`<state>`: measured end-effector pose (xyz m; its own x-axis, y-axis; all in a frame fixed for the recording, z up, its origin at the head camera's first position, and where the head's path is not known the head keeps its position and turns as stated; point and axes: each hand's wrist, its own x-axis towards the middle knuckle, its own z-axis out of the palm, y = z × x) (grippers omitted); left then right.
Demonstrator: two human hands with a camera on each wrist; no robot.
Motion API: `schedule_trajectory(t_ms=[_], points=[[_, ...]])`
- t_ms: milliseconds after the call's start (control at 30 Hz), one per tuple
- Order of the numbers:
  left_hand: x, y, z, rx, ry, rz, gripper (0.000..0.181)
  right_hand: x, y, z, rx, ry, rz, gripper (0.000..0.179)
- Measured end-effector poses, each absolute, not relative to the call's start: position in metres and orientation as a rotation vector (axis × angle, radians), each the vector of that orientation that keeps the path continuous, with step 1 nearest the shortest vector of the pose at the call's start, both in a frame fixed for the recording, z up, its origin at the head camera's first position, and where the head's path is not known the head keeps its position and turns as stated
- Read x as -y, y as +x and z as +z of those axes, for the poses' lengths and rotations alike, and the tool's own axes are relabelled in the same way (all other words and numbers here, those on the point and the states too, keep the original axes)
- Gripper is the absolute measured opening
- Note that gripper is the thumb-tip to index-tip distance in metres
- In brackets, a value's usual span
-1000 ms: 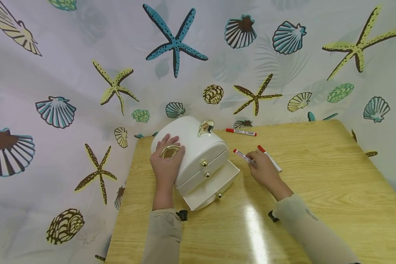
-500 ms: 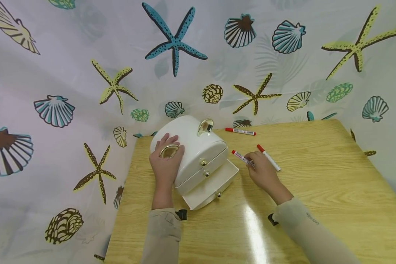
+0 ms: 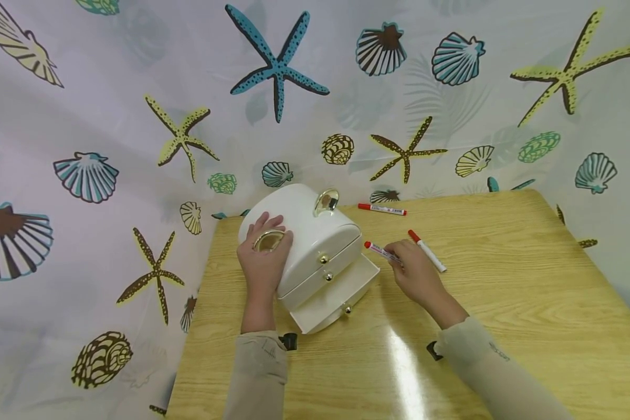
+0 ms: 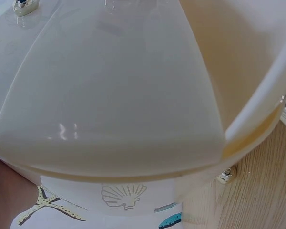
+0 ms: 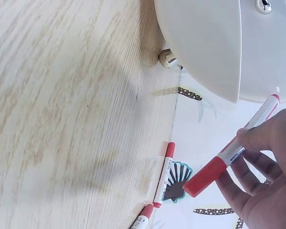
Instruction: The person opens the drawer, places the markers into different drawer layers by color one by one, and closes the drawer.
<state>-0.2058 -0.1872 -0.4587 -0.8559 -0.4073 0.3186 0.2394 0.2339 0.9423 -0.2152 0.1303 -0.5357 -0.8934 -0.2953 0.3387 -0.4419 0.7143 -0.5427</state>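
A white chest of small drawers (image 3: 310,227) stands on the table, its lowest drawer (image 3: 336,297) pulled out with nothing visible in it. My left hand (image 3: 265,256) rests on the chest's rounded top, thumb and fingers spread about a gold handle (image 3: 269,241). To the right of the drawer, my right hand (image 3: 417,268) pinches a white marker (image 3: 380,251) with a red cap between thumb and fingers, above the table. In the right wrist view that marker (image 5: 255,121) is tilted, close to the chest. The left wrist view shows the chest's glossy front (image 4: 114,90) close up.
Two more red-capped markers lie on the table: one marker (image 3: 383,209) near the back edge, another marker (image 3: 427,252) just behind my right hand. A patterned curtain (image 3: 346,87) with starfish and shells hangs behind the table. A second gold handle (image 3: 326,202) stands on the chest.
The marker in my right hand has swung slightly left and down at its far end, towards the chest. My left hand and the chest have stayed in place.
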Motion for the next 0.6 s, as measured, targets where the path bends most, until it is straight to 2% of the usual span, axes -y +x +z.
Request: schedule_trajectory(t_ms=[400, 600], points=[[0.188, -0.205, -0.458, 2.012, 0.149, -1.662, 0.02, -0.122, -0.21, -0.535, 2.453, 0.898, 0.921, 0.028], [0.188, -0.205, -0.458, 1.998, 0.135, -1.661, 0.019, -0.117, -0.208, -0.534, 2.405, 0.936, 0.907, 0.027]])
